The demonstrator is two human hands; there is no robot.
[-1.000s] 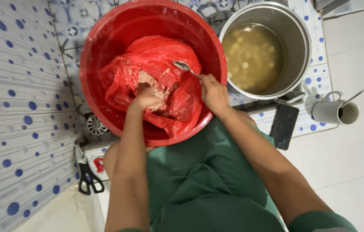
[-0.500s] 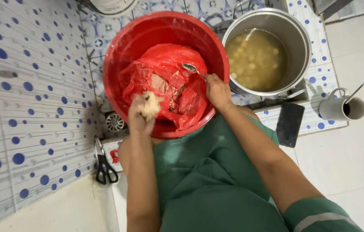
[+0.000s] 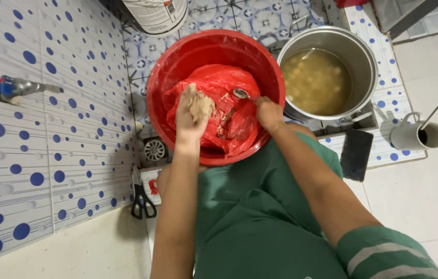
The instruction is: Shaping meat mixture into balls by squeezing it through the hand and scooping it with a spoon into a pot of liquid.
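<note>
1. Squatting over the floor, a person in green clothing (image 3: 260,222) is seen from above, both arms reaching forward into a red basin (image 3: 177,67).
2. A lump of pale paste (image 3: 200,106) is cupped in the left hand (image 3: 190,116), the fingers curled loosely round it and lifted clear of the bag, probably so it can be shaped.
3. A metal spoon (image 3: 240,94) is gripped in the closed right hand (image 3: 269,112), its bowl pointed into the mixture.
4. A red plastic bag (image 3: 219,82) lines the basin under both hands, holding the paste.
5. Scissors (image 3: 141,199) lie behind the left hand.
6. Beyond the right hand, a steel pot (image 3: 363,57) of yellowish broth is set close, likely within easy reach.
</note>
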